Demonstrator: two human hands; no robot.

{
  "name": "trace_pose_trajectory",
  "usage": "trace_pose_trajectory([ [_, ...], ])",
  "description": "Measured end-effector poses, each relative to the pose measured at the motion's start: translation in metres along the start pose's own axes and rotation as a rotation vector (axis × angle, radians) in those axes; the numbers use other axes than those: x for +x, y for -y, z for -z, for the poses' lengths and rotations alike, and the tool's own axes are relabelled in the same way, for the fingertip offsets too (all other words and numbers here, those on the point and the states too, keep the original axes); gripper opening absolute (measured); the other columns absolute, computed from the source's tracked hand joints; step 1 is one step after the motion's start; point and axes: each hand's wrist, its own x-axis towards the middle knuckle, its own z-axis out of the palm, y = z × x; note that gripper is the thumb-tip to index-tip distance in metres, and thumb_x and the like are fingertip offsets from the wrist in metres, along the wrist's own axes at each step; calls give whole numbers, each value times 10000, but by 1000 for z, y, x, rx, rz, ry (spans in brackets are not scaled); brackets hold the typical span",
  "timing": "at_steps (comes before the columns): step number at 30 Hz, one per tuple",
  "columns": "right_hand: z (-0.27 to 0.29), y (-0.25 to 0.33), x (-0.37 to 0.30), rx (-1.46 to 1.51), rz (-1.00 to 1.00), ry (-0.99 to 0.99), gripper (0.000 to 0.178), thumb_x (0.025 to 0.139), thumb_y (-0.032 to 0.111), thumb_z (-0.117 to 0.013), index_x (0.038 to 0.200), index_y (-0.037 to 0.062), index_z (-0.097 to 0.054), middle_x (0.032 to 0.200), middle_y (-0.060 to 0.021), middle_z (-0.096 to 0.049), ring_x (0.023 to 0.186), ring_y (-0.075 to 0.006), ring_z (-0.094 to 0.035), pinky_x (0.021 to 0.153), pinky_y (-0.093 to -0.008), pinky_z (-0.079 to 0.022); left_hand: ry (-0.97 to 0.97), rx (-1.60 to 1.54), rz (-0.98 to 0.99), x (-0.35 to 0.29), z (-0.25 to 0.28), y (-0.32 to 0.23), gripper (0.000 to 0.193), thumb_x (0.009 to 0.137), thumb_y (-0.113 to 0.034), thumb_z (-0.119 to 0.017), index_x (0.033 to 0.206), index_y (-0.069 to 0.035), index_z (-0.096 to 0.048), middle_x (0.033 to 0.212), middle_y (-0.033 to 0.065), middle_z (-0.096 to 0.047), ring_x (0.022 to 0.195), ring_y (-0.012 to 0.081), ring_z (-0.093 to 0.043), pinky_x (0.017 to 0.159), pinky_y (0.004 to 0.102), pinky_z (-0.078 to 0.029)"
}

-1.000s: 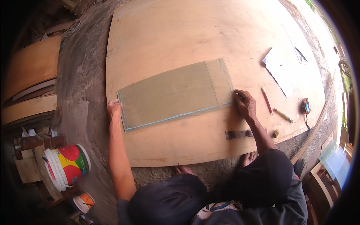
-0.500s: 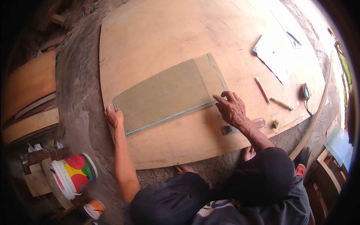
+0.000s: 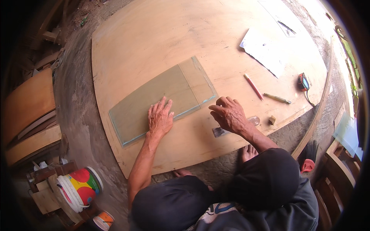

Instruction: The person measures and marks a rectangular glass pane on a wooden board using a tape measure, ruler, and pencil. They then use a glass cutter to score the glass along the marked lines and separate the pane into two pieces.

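Plywood board [image 3: 162, 42]: glass pane [image 3: 148, 92] is supported.
Left hand [image 3: 160, 117]: spread on pane, nothing gripped; cracking could be caused by uneven pressure.
Right hand [image 3: 230, 114]: fingers half-curled, seemingly empty.

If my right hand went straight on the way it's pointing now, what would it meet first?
Probably the glass sheet, around its near right corner; your right hand might pass above, since its height is unclear.

Glass sheet [image 3: 160, 89] greenish; board [image 3: 150, 46] pale tan; paper [image 3: 261, 53] white; bucket [image 3: 80, 187] white, yellow, green, red-spotted.
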Motion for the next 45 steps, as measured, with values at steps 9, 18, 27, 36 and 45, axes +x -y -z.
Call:
trace_pose_trajectory([
  [9,86,-111,-221,-232,-848,-608,471,857,73,-698,1320,107,-621,1244,-165,-595,1181,-335,-557,1021,-450,-444,66,-57,26,4,7,-3,514,900,-157,-639,1397,-46,-565,1522,184,-459,1329,360,-468,1158,492,-324],
  [18,54,-121,-347,-399,-1500,-547,928,777,231,-800,1551,110,-302,1449,-169,-408,1367,-369,-380,1094,-516,-371,138,-23,-34,14,21,1,496,898,-152,-617,1377,-31,-584,1501,215,-478,1376,396,-438,1174,520,-296],
  [27,22,-98,-383,-82,-1424,-932,973,705,54,-657,1581,73,-234,1272,-190,-568,1106,-356,-602,1001,-419,-486,170,-12,-122,10,59,-6,595,901,-147,-607,1477,-68,-481,1564,211,-396,1385,405,-433,1166,501,-322],
  [36,90,-52,-386,908,-1169,-1058,814,644,80,-545,1452,19,-468,1165,-117,-633,709,-105,-583,516,-247,-521,-82,139,-145,90,219,30,579,933,-142,-582,1479,-1,-451,1521,251,-440,1379,411,-451,1142,446,-369],
  [45,137,34,-338,1070,-834,-898,775,649,127,-577,1395,-45,-456,1174,-197,-631,721,-141,-606,516,-276,-545,-125,-275,-316,137,158,-19,518,942,-239,-583,1414,-28,-548,1354,236,-610,1269,355,-589,1103,392,-436],
])
